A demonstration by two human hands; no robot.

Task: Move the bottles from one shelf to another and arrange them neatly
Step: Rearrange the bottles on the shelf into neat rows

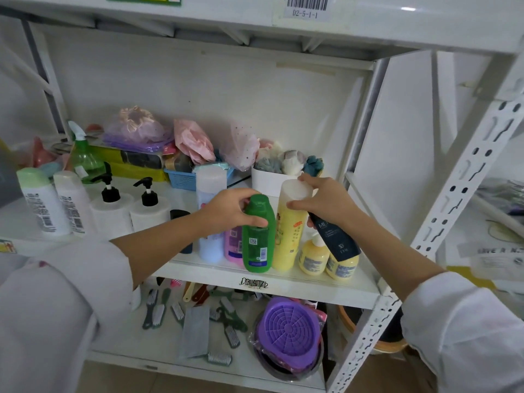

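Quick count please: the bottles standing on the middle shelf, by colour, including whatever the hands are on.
White, plain cap: 2
White, black pump: 2
Green spray: 1
Green: 1, left hand grips it
Tall yellow: 1, right hand on it
Small yellow: 2
Pink: 1
Pale bluish white: 1
Total: 11

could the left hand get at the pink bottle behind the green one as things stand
Probably not directly: the left hand already grips the green bottle, which stands right in front of the pink bottle and covers most of it.
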